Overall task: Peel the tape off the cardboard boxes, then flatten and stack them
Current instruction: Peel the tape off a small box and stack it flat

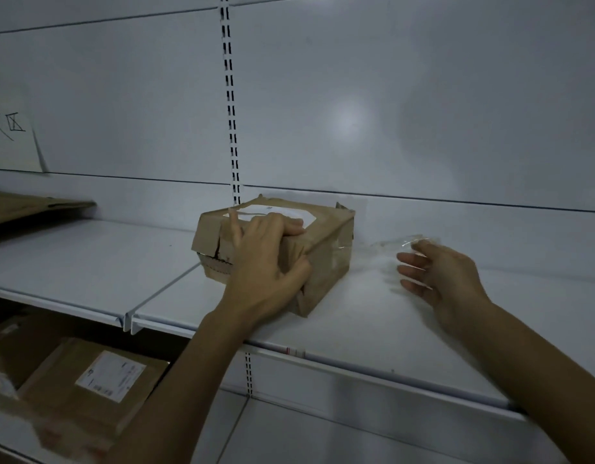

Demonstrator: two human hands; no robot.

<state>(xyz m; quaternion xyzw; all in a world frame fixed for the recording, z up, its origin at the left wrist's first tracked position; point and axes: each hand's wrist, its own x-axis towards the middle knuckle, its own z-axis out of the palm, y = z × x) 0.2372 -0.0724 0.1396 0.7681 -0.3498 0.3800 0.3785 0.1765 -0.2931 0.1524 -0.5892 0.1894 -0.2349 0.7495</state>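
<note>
Right hand: fingers spread, released, beside crumpled clear tape | left hand: clasping worn brown cardboard box, tape at its 3 o'clock, on white shelf | tip: pin box, peel remaining tape low, slow.

A single head-worn camera stands close in front of the white metal shelf, looking forward and slightly down across its top. It faces the pale grey back panel almost square on, and the black-slotted upright runs a little left of centre. The shelf's front edge slants from mid-left to lower right, bowed by the wide lens. Both forearms enter from the bottom edge. The left hand and the battered brown cardboard box fall near centre, and the right hand right of them. Under the front edge at lower left, a lower shelf holds a flat brown labelled parcel.
</note>
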